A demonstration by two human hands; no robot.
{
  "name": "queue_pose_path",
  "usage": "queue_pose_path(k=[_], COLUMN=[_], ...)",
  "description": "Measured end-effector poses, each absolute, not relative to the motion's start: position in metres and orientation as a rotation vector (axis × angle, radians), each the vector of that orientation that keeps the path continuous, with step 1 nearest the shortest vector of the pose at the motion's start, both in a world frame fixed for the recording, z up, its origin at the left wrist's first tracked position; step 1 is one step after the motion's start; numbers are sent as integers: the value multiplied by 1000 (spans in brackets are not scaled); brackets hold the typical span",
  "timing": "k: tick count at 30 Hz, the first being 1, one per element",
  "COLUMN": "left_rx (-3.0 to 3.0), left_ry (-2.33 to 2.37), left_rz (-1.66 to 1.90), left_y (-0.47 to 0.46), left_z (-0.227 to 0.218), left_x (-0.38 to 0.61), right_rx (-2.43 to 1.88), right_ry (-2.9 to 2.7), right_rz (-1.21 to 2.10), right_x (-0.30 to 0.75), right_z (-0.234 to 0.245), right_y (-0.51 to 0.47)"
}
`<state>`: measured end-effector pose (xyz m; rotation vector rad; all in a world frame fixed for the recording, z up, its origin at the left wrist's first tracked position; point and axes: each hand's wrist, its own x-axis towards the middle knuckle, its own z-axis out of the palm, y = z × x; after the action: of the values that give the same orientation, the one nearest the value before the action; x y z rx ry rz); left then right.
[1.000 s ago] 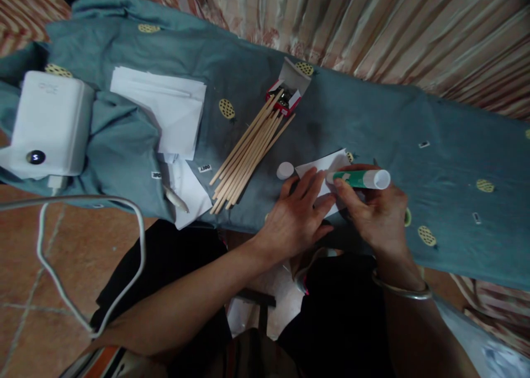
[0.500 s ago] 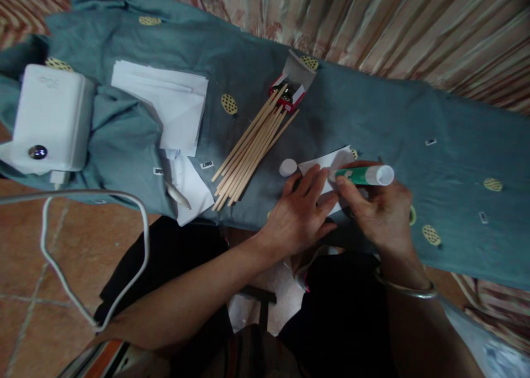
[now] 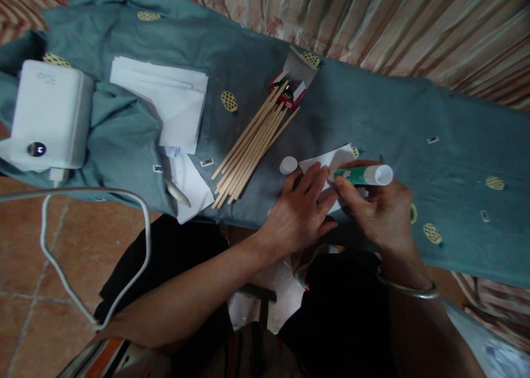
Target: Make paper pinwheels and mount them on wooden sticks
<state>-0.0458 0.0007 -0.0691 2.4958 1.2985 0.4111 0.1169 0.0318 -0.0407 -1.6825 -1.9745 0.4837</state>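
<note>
A green-and-white glue stick (image 3: 356, 175) is gripped in my right hand (image 3: 381, 209), lying nearly level, its tip end against a small piece of white paper (image 3: 336, 157). My left hand (image 3: 295, 215) lies flat with fingers spread over the near part of that paper, pressing it to the cloth. Part of the paper is hidden under both hands. A round white cap (image 3: 288, 165) sits on the cloth just beyond my left fingers.
Left of my hands lie several thin wooden sticks (image 3: 252, 154), their far ends at an open red box (image 3: 289, 91) with shiny contents. A paper stack (image 3: 178, 102), a white pen-like object (image 3: 178, 194) and a white device (image 3: 52, 113) with cable (image 3: 144, 229) are farther left on the green cloth (image 3: 414, 124).
Almost nothing differs. My hands, the glue stick and the paper hold nearly the same positions, and the whole view has shifted very slightly.
</note>
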Motion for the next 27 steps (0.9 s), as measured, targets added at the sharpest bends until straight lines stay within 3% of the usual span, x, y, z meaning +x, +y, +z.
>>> queue_pose_path(k=[27], left_rx=[2495], left_ry=[1293], left_rz=[406], left_y=[2], left_z=[-69], left_x=[-47], right_rx=[-1703], right_ry=[-1970], right_rz=[491], right_x=[123], right_z=[-42], right_y=[28])
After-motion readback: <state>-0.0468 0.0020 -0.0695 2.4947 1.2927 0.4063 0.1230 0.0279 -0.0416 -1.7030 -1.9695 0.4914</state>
